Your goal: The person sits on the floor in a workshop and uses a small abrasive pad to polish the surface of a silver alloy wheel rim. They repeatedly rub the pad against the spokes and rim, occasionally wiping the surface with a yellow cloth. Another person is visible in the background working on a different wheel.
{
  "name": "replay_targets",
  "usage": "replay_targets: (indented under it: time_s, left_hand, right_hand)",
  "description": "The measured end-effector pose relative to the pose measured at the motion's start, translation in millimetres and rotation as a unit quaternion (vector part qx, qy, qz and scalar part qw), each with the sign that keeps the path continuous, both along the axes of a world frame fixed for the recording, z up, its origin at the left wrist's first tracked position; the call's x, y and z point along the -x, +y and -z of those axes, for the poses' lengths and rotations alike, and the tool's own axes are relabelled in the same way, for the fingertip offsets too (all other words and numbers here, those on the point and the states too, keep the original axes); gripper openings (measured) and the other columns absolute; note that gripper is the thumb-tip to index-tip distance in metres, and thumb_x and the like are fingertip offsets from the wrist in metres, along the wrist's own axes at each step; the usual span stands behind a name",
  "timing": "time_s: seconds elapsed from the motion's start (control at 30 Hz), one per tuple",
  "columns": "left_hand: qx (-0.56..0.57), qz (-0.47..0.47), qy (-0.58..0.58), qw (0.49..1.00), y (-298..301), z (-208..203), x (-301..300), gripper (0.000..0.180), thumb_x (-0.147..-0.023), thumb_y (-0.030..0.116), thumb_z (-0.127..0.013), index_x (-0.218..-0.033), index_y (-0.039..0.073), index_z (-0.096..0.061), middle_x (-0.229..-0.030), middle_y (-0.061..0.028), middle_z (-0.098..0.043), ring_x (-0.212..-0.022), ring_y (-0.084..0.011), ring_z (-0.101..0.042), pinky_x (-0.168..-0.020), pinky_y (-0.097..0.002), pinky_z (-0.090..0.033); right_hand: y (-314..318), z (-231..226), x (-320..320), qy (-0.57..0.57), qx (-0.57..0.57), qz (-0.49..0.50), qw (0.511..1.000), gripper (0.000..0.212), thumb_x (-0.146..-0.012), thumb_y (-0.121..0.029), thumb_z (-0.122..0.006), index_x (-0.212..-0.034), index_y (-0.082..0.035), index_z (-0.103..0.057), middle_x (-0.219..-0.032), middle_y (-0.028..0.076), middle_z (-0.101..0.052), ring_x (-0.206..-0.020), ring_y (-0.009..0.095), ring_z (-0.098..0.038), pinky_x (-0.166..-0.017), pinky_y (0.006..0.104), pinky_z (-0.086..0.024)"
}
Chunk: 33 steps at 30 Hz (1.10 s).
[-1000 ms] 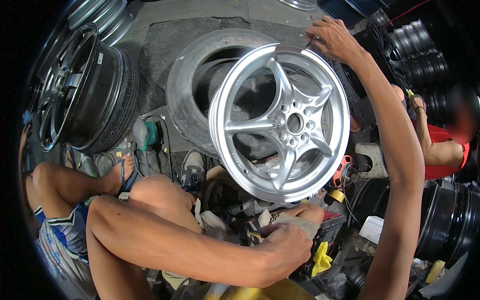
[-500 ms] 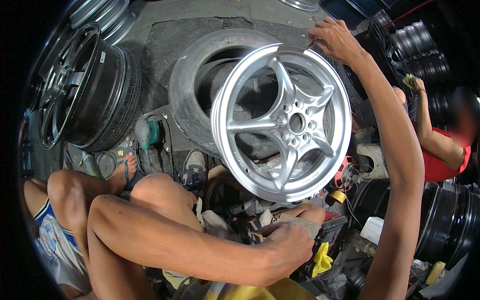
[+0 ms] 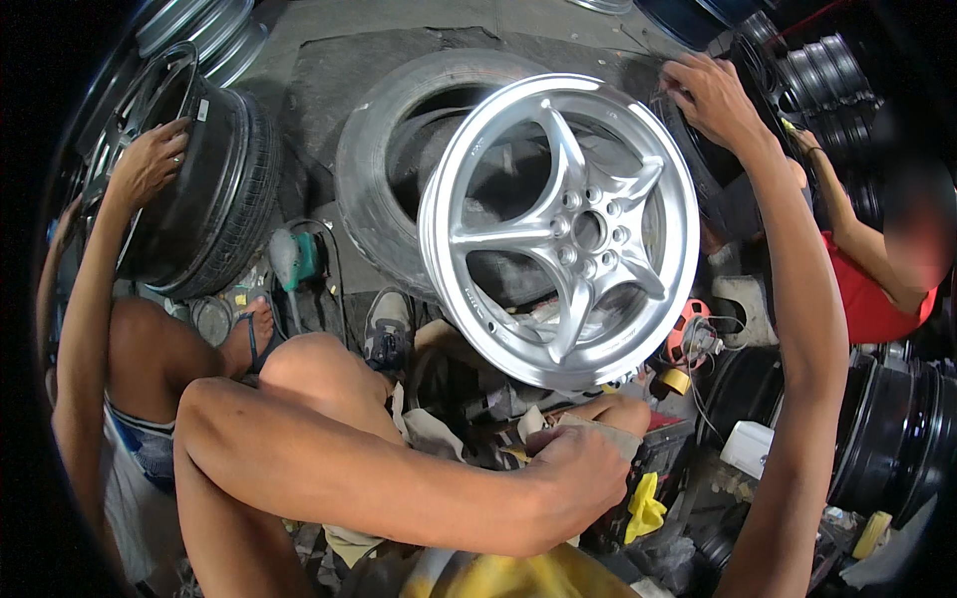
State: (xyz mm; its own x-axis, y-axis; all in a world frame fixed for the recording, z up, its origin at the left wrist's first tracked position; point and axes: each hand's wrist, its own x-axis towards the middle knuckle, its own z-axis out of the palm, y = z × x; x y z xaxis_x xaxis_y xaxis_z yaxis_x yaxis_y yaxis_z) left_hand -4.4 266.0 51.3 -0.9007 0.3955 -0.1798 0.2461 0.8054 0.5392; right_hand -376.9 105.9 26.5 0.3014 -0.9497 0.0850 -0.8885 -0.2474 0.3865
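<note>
A silver multi-spoke wheel rim (image 3: 581, 299) leans tilted over a bare tyre (image 3: 369, 179), its face turned up toward me. My right hand (image 3: 720, 105) is just beyond the rim's upper right edge, apart from it, with bent fingers drawn together; whatever is between the fingertips is too small to make out. Low in the middle, below the rim, my left hand (image 3: 578, 483) is closed on a grey-brown sheet (image 3: 618, 439) that resembles sandpaper. A yellow cloth (image 3: 646, 508) lies to the right of that hand.
On the left, another person's hand (image 3: 152, 164) rests on a dark wheel with a tyre (image 3: 224, 189). A green power sander (image 3: 299, 261) lies on the floor. To the right, a person in red (image 3: 867, 284) works beside stacked rims (image 3: 897, 429). A tape roll (image 3: 676, 381) sits below the silver rim.
My right hand has moved right, away from the rim's edge. The silver rim has shifted slightly upward in view. At left, another person's hand has come onto the dark wheel. My left hand has barely moved.
</note>
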Motion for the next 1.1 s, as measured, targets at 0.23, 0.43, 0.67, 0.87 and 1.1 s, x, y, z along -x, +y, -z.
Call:
replay_targets:
  time_s: [0.23,0.43,0.67,0.87,1.1]
  left_hand:
    - [0.051,0.057,-0.009,0.997,15,4,-3,0.008,-0.067,0.013,-0.078,-0.072,0.007,-0.075,-0.066,-0.0046,-0.068,-0.067,-0.0191,-0.071,-0.054,-0.0323,-0.053]
    - [0.089,0.073,-0.037,0.993,30,9,2,0.004,-0.071,0.014,-0.077,-0.072,0.011,-0.076,-0.066,-0.0020,-0.068,-0.068,-0.0188,-0.071,-0.053,-0.0317,-0.052]
    - [0.102,0.107,-0.034,0.988,37,12,16,0.002,-0.073,0.014,-0.075,-0.072,0.012,-0.075,-0.069,-0.0018,-0.070,-0.068,-0.0188,-0.071,-0.052,-0.0309,-0.050]
    - [0.112,0.114,-0.037,0.986,42,18,25,0.003,-0.076,0.013,-0.073,-0.074,0.013,-0.076,-0.071,-0.0017,-0.071,-0.071,-0.0187,-0.072,-0.053,-0.0309,-0.052]
    - [0.107,0.081,-0.068,0.989,45,23,24,0.004,-0.076,0.011,-0.073,-0.075,0.013,-0.076,-0.073,-0.0022,-0.072,-0.072,-0.0196,-0.073,-0.056,-0.0320,-0.055]
  right_hand:
    - [163,30,29,-0.304,0.009,0.239,0.922,0.012,-0.096,-0.010,-0.057,-0.103,-0.001,-0.059,-0.096,0.022,-0.066,-0.093,0.041,-0.065,-0.080,0.0449,-0.051]
    - [382,139,0,-0.535,0.057,0.418,0.732,0.010,-0.103,-0.014,-0.053,-0.099,-0.005,-0.054,-0.081,0.001,-0.057,-0.071,0.009,-0.057,-0.060,0.0274,-0.046]
    - [473,218,-119,-0.665,0.115,0.500,0.542,0.016,-0.104,-0.019,-0.057,-0.108,-0.004,-0.056,-0.085,0.001,-0.057,-0.068,0.007,-0.051,-0.060,0.0240,-0.043]
    - [454,244,-141,-0.528,0.260,0.550,0.592,0.023,-0.102,-0.022,-0.057,-0.109,0.000,-0.057,-0.088,0.010,-0.062,-0.075,0.017,-0.057,-0.069,0.0326,-0.047]
    - [438,237,-146,-0.501,0.280,0.553,0.604,0.027,-0.101,-0.023,-0.055,-0.111,0.002,-0.057,-0.092,0.015,-0.063,-0.082,0.024,-0.059,-0.077,0.0363,-0.048]
